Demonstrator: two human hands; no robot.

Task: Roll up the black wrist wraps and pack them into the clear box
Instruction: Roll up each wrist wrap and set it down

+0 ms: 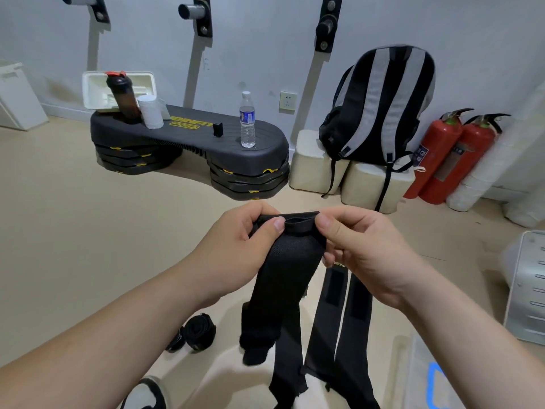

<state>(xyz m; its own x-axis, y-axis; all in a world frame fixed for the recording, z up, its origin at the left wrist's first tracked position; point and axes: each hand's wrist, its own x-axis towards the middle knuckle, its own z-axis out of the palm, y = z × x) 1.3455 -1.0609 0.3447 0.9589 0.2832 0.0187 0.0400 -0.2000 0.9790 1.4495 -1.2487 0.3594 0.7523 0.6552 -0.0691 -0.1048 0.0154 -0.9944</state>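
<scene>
now both hands (236, 246) pinch a black wrist wrap (283, 278).

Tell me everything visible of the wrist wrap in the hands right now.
The black wrist wrap is mesh-textured fabric, mostly unrolled. The left hand and right hand pinch its top edge at either corner, where a first fold shows. The rest hangs limp, with other black straps hanging beside it.

A long black woven-fabric wrist wrap (290, 278) hangs unrolled, its folded top end pinched between the left hand (236, 240) and right hand (362, 246). Two more black straps (339, 320) dangle just beside it. A rolled black wrap (198, 332) lies on the floor.
</scene>
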